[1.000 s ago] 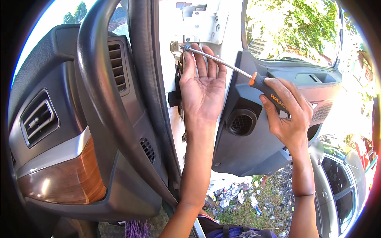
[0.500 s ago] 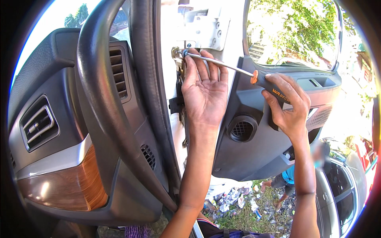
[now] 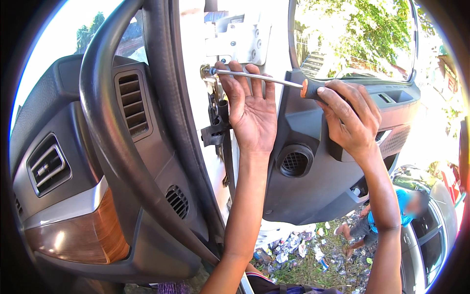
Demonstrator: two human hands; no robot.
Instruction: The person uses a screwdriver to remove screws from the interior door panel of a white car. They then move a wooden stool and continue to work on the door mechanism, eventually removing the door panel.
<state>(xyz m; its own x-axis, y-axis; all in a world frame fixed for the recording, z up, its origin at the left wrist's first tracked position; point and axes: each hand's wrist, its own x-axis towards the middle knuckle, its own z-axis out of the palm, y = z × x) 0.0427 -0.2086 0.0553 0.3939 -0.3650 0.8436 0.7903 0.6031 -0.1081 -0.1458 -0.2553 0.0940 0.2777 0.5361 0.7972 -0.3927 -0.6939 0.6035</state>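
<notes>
A long screwdriver (image 3: 264,77) with a bright metal shaft and a black and orange handle lies nearly level across the door gap. My right hand (image 3: 352,117) is wrapped round its handle. The tip, with a small blue piece (image 3: 213,71) at it, meets a small metal bracket (image 3: 204,72) on the white door pillar. My left hand (image 3: 254,110) is held palm up, fingers apart and stretched upward behind the shaft near the tip. Whether those fingertips touch the shaft I cannot tell. Below the bracket, a black clip-like part (image 3: 214,133) sits beside my left palm.
The open car door (image 3: 313,186) with its speaker grille (image 3: 294,160) stands to the right. A thick black grab handle (image 3: 105,122) and the dashboard (image 3: 63,235) fill the left. Beyond the door, a person (image 3: 404,206) in blue sits by a parked car (image 3: 426,225); litter (image 3: 289,247) covers the grass.
My left thumb has come away from the blue piece at the tip, and its fingers have opened. My right hand has turned on the handle. The view has shifted slightly.
</notes>
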